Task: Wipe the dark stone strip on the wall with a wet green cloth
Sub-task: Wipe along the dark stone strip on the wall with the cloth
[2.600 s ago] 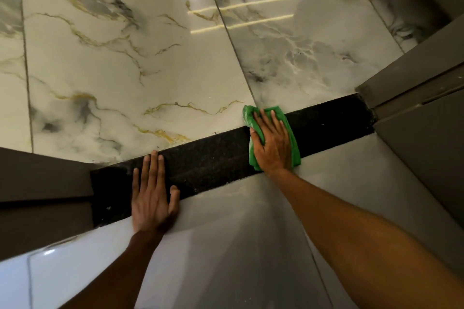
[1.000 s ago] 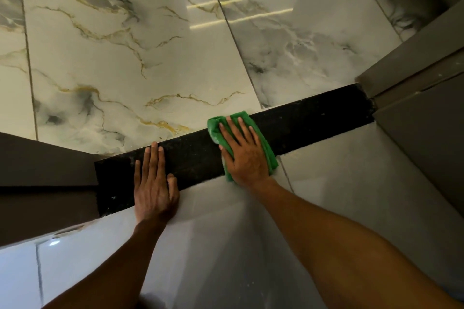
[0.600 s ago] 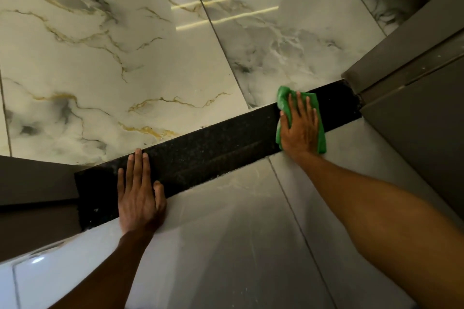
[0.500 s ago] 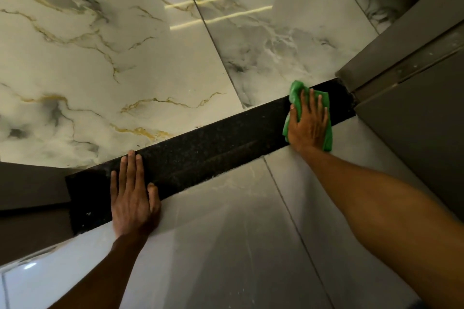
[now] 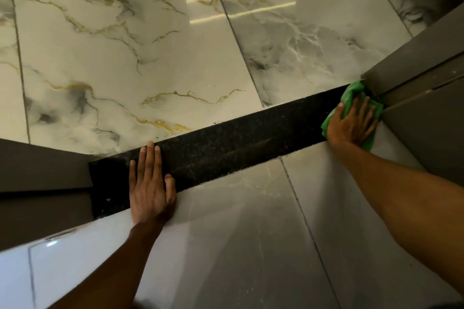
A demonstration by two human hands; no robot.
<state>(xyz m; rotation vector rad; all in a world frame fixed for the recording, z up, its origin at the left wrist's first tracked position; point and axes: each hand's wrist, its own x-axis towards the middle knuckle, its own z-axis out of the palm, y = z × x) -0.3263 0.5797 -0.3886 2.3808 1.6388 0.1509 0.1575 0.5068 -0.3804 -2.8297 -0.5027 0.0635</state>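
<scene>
Dim; ceiling-light glare on tiles

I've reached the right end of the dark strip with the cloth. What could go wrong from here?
1. The right hand presses the crumpled green cloth against the brown frame at the end of the dark speckled stone strip; the corner may be skipped, or the frame smeared.
2. The left hand lies flat on the strip; pale specks beside it could be missed.

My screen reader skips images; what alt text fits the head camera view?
A right hand presses a green cloth on the right end of a dark stone strip across a marble wall, beside a brown frame. The left hand lies flat near the strip's left end.
</scene>
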